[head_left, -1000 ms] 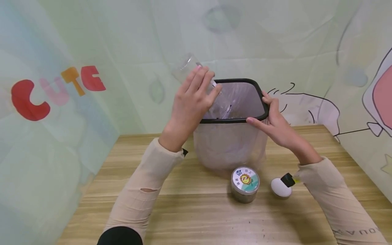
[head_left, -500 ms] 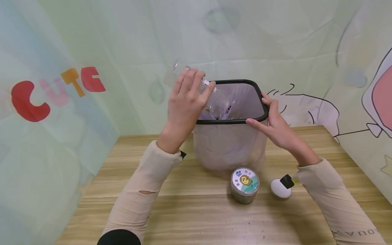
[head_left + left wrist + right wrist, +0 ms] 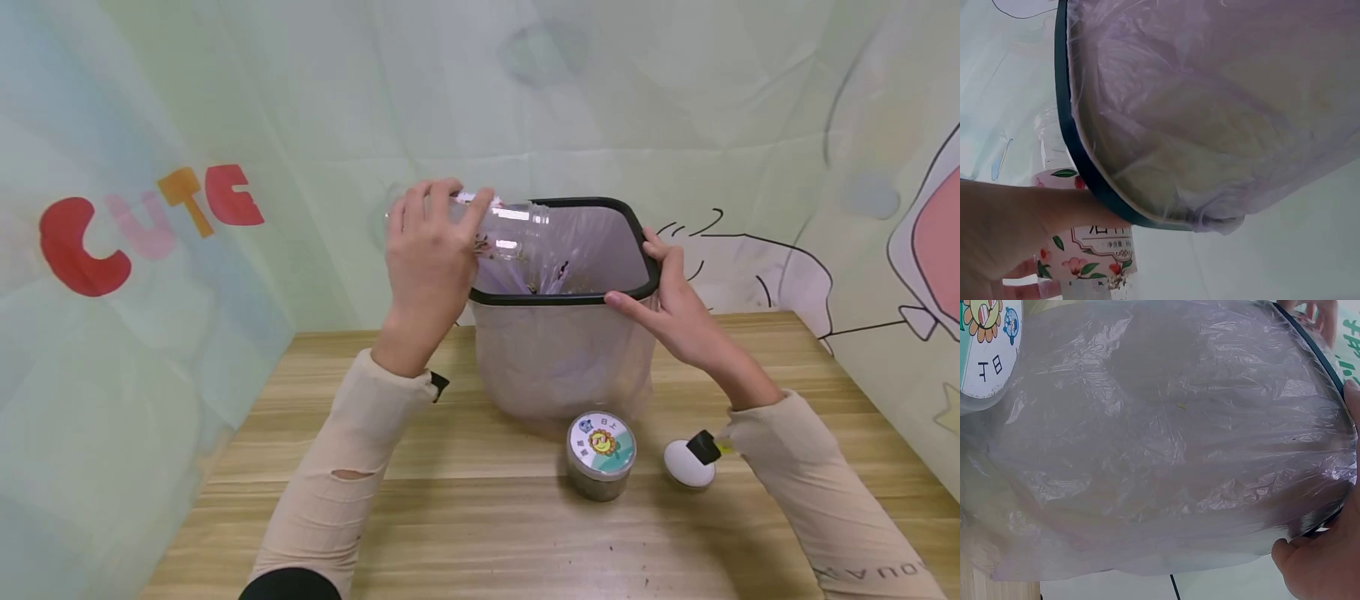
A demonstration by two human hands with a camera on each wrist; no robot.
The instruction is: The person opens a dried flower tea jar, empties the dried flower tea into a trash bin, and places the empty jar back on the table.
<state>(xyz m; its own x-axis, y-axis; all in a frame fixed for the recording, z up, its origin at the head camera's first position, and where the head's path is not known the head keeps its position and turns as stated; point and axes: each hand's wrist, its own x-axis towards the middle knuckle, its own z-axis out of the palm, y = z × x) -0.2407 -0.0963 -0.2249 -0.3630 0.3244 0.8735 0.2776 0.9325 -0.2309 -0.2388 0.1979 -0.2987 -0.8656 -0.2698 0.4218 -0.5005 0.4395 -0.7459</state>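
My left hand (image 3: 431, 258) grips a clear plastic jar (image 3: 517, 229) lying almost level, its open mouth over the left part of a waste bin. The jar carries a pink floral label (image 3: 1079, 262) in the left wrist view, and small dark bits (image 3: 1116, 281) cling near it. The waste bin (image 3: 562, 358) has a black rim (image 3: 555, 300) and a thin translucent liner bag (image 3: 1147, 425) over its outside and inside. My right hand (image 3: 678, 308) holds the bin's rim at its right front corner, thumb on the front edge.
A round clear jar with a sunflower-printed lid (image 3: 600, 446) stands in front of the bin. To its right, by the right sleeve, lies a white round lid (image 3: 688, 464). Dark crumbs dot the wooden tabletop (image 3: 487, 533) nearer me. A printed cloth backdrop (image 3: 337, 125) closes the back and sides.
My left hand has moved left and slightly down, turning the jar from steeply mouth-down to nearly level. The right hand keeps its hold on the rim; the bin has hardly moved.
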